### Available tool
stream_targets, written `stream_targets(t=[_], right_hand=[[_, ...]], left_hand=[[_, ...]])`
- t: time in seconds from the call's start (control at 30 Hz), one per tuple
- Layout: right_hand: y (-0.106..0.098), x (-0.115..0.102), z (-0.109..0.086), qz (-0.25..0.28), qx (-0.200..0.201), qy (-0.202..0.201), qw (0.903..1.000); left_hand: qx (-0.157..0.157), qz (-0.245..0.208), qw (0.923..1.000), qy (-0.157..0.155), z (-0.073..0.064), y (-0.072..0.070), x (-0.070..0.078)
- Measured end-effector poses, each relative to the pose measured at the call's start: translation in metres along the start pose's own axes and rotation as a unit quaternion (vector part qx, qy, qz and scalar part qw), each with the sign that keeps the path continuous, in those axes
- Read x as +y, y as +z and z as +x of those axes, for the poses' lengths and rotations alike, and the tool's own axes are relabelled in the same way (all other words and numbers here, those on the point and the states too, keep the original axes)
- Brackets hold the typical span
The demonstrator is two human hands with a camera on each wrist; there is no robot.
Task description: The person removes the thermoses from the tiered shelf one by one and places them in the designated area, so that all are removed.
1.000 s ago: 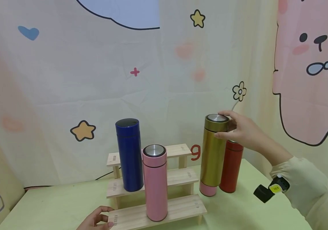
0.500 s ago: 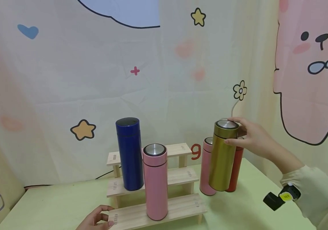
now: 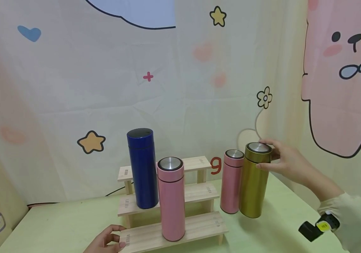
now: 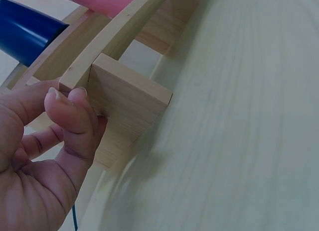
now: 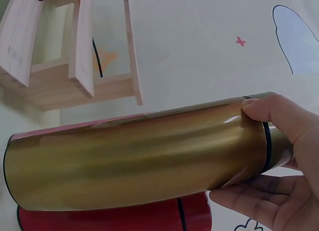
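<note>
My right hand [image 3: 286,163] grips a gold thermos bottle [image 3: 254,191] around its upper end, thumb in front. The bottle stands nearly upright on the right of the table, close beside a pink thermos [image 3: 230,189]. A red thermos [image 5: 114,219] shows beyond the gold one in the right wrist view; the head view hides it. With my left hand [image 3: 106,240] I pinch the left end of the lowest step of a three-tier wooden stand [image 3: 204,225]. On that step stands another pink thermos [image 3: 172,207], and a blue thermos [image 3: 142,172] is on the middle step.
A pale green tabletop [image 3: 63,225] spreads around the stand. Behind it hangs a white cloth backdrop [image 3: 111,77] with cartoon prints. A dark cord [image 3: 115,190] runs behind the stand. My right wrist carries a black camera [image 3: 310,230].
My right hand has carried the gold thermos rightward and down, from in front of the right pink thermos to in front of the red one. The left hand has stayed on the stand.
</note>
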State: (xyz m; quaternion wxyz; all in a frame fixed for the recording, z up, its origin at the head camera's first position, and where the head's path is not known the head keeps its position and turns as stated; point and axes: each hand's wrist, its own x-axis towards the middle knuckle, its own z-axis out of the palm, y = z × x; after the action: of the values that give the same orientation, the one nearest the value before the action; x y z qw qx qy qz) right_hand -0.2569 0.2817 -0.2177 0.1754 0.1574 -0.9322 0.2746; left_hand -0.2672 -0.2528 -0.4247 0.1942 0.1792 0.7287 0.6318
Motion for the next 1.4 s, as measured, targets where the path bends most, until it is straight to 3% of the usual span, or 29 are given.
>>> stream_targets(t=[0.7, 1.4], right_hand=[[0.02, 0.038, -0.018, 0.009, -0.018, 0.043, 0.9989], [0.024, 0.051, -0.025, 0.024, -0.019, 0.055, 0.998]], left_hand=[[-0.002, -0.004, 1.0, -0.001, 0.001, 0.0, 0.001], [0.007, 0.001, 0.9998, -0.02, 0.0, 0.0, 0.001]])
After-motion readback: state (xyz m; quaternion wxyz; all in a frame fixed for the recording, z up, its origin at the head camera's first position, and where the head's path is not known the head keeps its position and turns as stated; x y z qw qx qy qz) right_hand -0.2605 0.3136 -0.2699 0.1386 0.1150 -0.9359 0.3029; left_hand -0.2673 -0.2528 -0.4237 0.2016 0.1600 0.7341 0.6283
